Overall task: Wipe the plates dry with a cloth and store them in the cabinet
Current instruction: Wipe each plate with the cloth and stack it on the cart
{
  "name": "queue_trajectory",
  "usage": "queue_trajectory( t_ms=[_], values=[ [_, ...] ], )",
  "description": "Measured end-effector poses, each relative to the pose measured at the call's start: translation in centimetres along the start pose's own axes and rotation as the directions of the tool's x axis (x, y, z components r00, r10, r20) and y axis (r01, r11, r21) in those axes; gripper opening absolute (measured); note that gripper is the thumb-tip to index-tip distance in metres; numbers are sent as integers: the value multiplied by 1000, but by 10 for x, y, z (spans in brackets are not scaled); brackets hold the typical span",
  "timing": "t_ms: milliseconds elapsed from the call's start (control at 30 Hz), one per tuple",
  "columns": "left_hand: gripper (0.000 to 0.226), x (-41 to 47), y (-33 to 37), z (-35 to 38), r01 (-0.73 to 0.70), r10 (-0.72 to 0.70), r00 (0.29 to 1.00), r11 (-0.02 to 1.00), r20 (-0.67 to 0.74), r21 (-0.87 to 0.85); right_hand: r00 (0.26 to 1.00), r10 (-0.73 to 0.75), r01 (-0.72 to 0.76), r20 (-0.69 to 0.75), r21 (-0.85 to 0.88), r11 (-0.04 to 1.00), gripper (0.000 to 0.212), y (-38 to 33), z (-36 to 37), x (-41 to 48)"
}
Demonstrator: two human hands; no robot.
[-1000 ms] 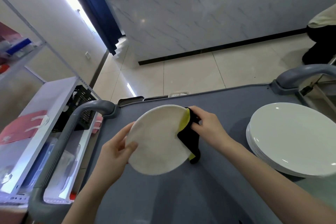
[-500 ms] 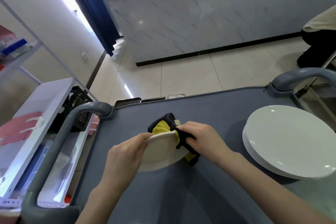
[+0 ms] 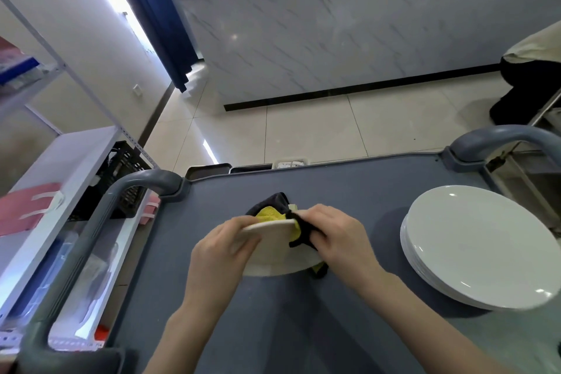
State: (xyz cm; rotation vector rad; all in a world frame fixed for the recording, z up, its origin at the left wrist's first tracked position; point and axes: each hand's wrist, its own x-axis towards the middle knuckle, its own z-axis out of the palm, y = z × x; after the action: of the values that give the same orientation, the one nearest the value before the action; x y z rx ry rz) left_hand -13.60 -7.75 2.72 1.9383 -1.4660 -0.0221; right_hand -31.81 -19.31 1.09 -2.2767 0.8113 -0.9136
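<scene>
A white plate [image 3: 274, 247] is held tilted above the grey cart top [image 3: 334, 191], its rim turned toward me. My left hand [image 3: 224, 247] grips its left edge. My right hand [image 3: 337, 237] presses a yellow and black cloth [image 3: 274, 212] around the plate's right rim; part of the cloth shows behind the plate and a corner hangs below it. A stack of white plates [image 3: 479, 243] rests on the cart's right side.
The cart has grey handles at left [image 3: 100, 222] and right [image 3: 501, 138]. A white metal shelf unit [image 3: 54, 167] with a black crate [image 3: 121, 173] and pink items stands at left. A marble counter front [image 3: 334, 24] lies ahead; a person [image 3: 531, 76] is at far right.
The plate went from facing me to tipped nearly edge-on. The cloth, earlier on the plate's right edge, now wraps over its far side. My hands came closer together.
</scene>
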Motion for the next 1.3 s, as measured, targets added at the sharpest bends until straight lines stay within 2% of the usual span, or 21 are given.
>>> queue_trajectory(
  t_ms=[100, 167, 300, 433, 467, 533, 667, 767, 833, 933, 967, 1067, 1133, 1233, 1300],
  values=[
    [33, -7, -23, 0, 253, -258, 966, 953, -7, -168, 989, 137, -119, -58, 238, 964, 38, 14, -9, -6],
    [32, -9, -30, 0, 281, -291, 956, 939, -24, -197, 982, 190, -180, -16, 253, 950, 38, 19, -11, -5],
    [14, -4, -24, -2, 62, -62, 997, 998, -53, -4, 962, 258, -267, 92, 103, 958, 41, 23, -17, 2],
    [8, 10, -6, -3, -160, 171, 985, 940, -10, 302, 983, 109, -94, 146, -108, 990, 39, 0, -12, 11],
    [8, 12, 2, 0, -214, 220, 975, 912, 22, 349, 981, 69, -35, 179, -187, 982, 38, -8, -7, 12],
    [4, 14, 12, 8, -251, 255, 966, 906, 32, 340, 977, 34, 24, 209, -270, 963, 37, -19, 1, 13],
    [4, 11, -4, 6, -57, 57, 997, 998, -53, -4, 994, 56, -47, 97, -98, 994, 38, -8, -4, 6],
    [17, -2, -26, 3, 166, -174, 984, 977, -50, -135, 994, 113, -112, -5, 91, 990, 42, 3, -13, -2],
    [18, -6, -30, 3, 227, -238, 970, 960, -50, -162, 987, 163, -163, 8, 130, 978, 42, 5, -15, -1],
    [8, -2, -21, 1, 58, -59, 993, 998, -99, -12, 970, 230, -235, 82, 55, 971, 42, 10, -15, 2],
    [15, 1, -15, -1, -23, 30, 994, 997, -108, 71, 972, 211, -212, 101, 5, 977, 41, 8, -14, 3],
    [21, 11, 6, 2, -214, 230, 971, 956, -61, 201, 993, 47, -30, 105, -157, 987, 39, -11, -4, 7],
    [19, 12, 18, 10, -255, 265, 964, 948, -30, 191, 995, -18, 41, 102, -226, 973, 36, -23, 6, 6],
    [5, 10, 10, 12, -87, 87, 995, 996, -53, 12, 996, 52, -42, 77, -135, 990, 39, -16, 7, 4],
    [13, 2, -8, 8, 68, -71, 996, 996, -55, -57, 995, 95, -95, 18, -4, 995, 41, -3, -2, -2]
  ],
)
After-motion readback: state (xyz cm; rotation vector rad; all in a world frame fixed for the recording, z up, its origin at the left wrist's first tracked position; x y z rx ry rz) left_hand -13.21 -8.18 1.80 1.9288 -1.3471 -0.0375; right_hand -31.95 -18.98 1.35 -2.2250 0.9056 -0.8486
